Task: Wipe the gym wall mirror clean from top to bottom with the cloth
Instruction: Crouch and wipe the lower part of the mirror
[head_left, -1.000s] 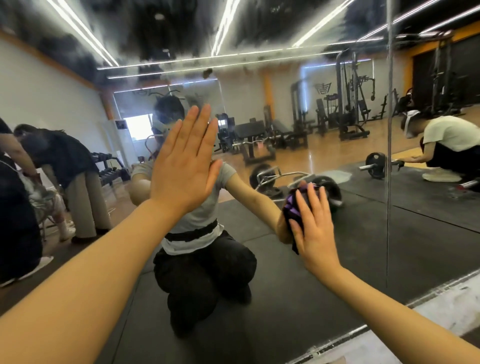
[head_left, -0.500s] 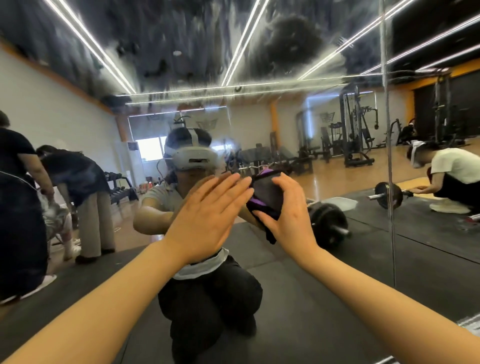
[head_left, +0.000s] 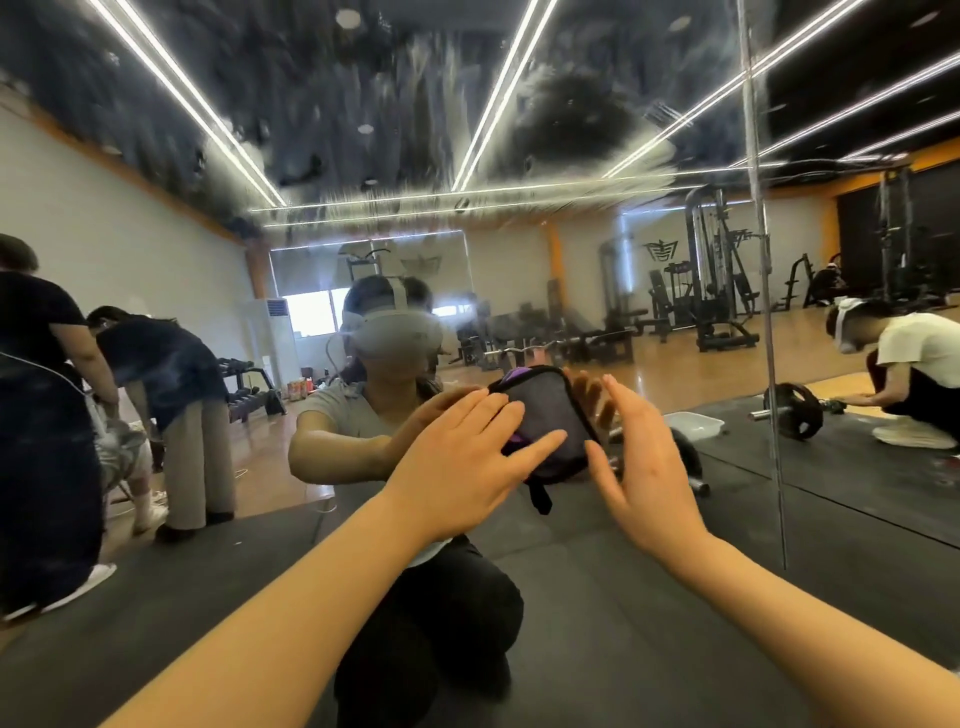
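Head view is taking in the mirror (head_left: 675, 597), which is filling nearly the whole frame and showing streaks and smears across its upper part. A vertical seam (head_left: 763, 312) is running down the glass to the right of the cloth. In the reflection, a crouching person in a grey headset is facing the camera just left of the cloth, two people are bending over far to its left, another person is crouching by a barbell (head_left: 792, 410) far to its right, and gym machines are standing behind.

Both bare forearms are reaching up and forward from the bottom edge toward the glass. The left hand (head_left: 457, 467) is lying flat with straight, spread fingers, its fingertips pressing on the left side of the cloth. The right hand (head_left: 644, 467) is standing on edge just right of the cloth, fingers straight and pointing up, gripping nothing.

The cloth (head_left: 550, 421), dark grey with a black border and a purple patch, is sitting against the mirror between the two hands, a short black strap hanging below it.
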